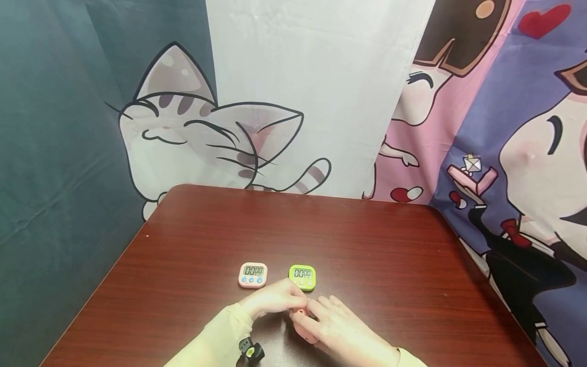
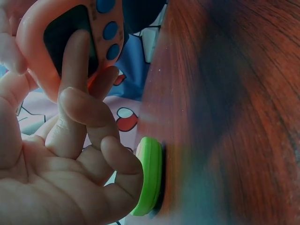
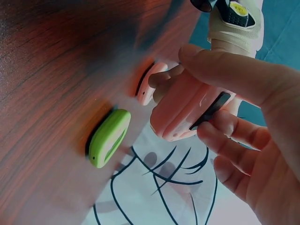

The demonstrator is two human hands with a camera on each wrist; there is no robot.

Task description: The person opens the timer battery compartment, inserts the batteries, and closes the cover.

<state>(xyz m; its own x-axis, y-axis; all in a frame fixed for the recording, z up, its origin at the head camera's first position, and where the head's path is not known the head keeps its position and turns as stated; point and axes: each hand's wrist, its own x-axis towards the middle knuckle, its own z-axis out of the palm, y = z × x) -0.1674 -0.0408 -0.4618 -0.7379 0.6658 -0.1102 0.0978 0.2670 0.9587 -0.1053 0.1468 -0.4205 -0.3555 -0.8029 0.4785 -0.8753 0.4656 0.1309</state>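
A pinkish-orange digital timer (image 1: 304,333) is held between both hands over the front of the table. My left hand (image 1: 275,296) pinches its edge. In the left wrist view a finger lies across the dark screen of the timer (image 2: 35,40), beside its blue buttons, while the other fingers curl below. My right hand (image 1: 339,327) grips the timer from the other side. The right wrist view shows its thumb along one face of the timer (image 3: 180,110) and fingertips by a black strip on the body.
Just beyond the hands, a green timer (image 1: 302,278) and a pale pink timer (image 1: 252,276) with blue buttons lie on the brown wooden table (image 1: 367,244), both displays reading zeros. A cartoon-printed cloth (image 1: 321,92) hangs behind the table. A black wrist device (image 1: 251,350) sits at the left sleeve.
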